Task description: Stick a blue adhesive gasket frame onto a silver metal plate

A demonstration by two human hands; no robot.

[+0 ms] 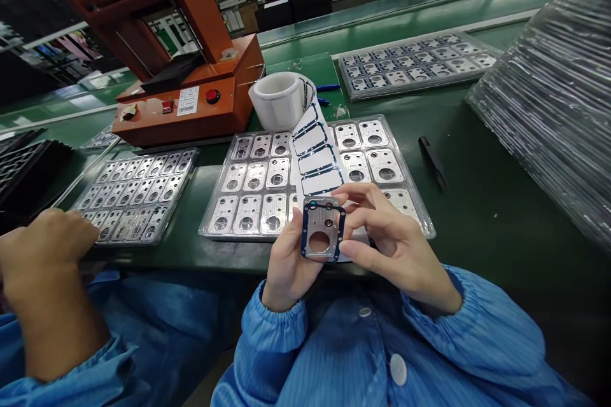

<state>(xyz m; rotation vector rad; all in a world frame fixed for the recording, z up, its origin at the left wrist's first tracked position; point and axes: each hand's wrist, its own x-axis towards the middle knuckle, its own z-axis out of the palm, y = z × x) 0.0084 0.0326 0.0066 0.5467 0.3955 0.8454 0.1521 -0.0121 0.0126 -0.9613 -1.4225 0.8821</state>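
My left hand (290, 261) holds a small silver metal plate (312, 243) with a large round hole, thumb along its left edge. A dark blue adhesive frame (342, 229) lies around the plate's border; I cannot tell how firmly it sits. The fingers of my right hand (389, 241) pinch this frame at its right side. Just behind my hands, a white backing strip (319, 162) with several dark frames runs down from a roll (277, 102). It lies over a clear plastic tray (217, 206) of similar metal plates.
An orange press (191, 98) stands at back left. More plate trays lie at left (167, 210) and back right (410, 84). Black tweezers (433, 164) rest right of the middle tray. Stacked clear trays (548, 89) rise at right. A co-worker's hand (52, 241) is at left.
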